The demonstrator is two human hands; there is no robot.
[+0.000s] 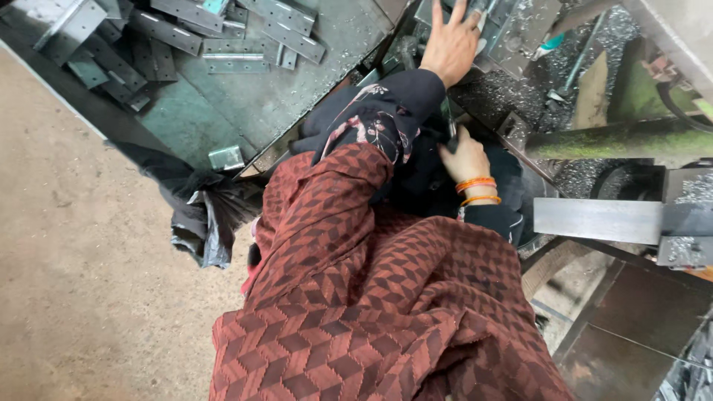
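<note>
Her left hand (451,43) lies spread on the grey metal brackets (512,33) on the counter (297,96); the right hand (464,157) pinches a small metal piece (451,128) below

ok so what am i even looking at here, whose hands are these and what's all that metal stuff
This is a single picture from a camera worn on a person's head, looking down along their own body, so the red patterned cloth filling the lower middle is their clothing. There is no machine arm: the work is done with two bare hands. The left hand reaches forward, fingers spread, onto flat metal pieces near the top edge. The right hand, with orange bangles at the wrist, rests lower down near a dark metal part; whether it grips anything is hard to tell. At upper left a grey tray holds a heap of hinge-like metal plates. Metal shavings lie scattered at right, and a black plastic bag sits on the concrete floor.
</note>
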